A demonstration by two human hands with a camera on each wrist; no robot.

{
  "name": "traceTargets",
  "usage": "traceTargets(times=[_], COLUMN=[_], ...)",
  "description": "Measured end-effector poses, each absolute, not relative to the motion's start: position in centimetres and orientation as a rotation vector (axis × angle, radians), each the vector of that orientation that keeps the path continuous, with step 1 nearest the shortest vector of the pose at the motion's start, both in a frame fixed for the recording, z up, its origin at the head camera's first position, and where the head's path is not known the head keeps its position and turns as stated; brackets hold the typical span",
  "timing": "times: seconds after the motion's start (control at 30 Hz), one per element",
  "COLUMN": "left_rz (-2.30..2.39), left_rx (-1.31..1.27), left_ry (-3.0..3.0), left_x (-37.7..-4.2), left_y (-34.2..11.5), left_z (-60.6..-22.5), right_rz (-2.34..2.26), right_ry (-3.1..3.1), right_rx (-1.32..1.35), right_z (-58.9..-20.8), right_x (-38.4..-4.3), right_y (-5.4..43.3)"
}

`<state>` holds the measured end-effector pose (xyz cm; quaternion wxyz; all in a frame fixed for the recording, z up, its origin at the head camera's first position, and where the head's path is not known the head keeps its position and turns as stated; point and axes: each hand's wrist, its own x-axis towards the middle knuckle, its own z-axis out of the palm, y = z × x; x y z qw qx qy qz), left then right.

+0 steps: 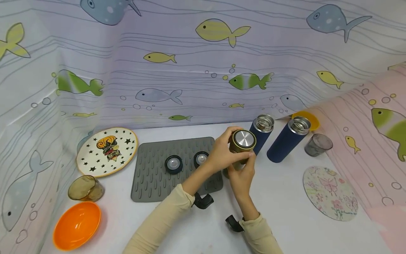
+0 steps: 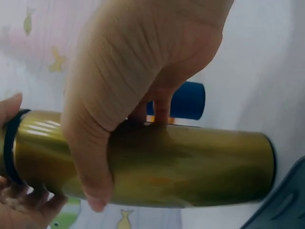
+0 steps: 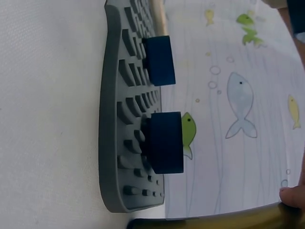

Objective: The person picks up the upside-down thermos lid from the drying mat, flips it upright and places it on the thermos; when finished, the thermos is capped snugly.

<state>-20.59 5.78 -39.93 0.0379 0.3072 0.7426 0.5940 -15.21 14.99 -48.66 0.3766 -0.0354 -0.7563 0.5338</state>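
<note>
Bottle (image 2: 190,167): holds near top with left hand (image 1: 221,151), lower with right hand (image 1: 243,176), likely to stop wobbles; has caps (image 1: 173,164) on mat (image 1: 149,187), left of grip, maybe kept close.

Backdrop here is a printed sheet (image 1: 177,76) wrapped round the back and both sides of a white desk (image 1: 269,218). Print: yellow fish (image 1: 215,30), green fish (image 1: 248,81), blue-grey fish (image 1: 326,19), bubble rings, thin wavy lines running across. Base colour goes whitish on the left panel (image 1: 19,116), lavender mid-span, pink on the right panel (image 1: 358,130). Sheet's creased where it turns the left and right corners; its bottom edge meets the desk along the back. Desk top plain white. Light soft, fairly even, shadows faint on the desk.
</note>
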Motion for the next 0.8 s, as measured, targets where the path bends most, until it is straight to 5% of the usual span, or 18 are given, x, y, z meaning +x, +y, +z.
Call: traceTargets(times=[0.8], left_rz=[1.967], left_rx=[0.978], left_ry=[2.018], left_x=[-21.8], left_y=[6.4], left_z=[-41.5], right_rz=[1.361], right_ry=[-1.95], right_rx=[-0.093], right_z=[-45.4], right_x=[-13.7], right_y=[13.7])
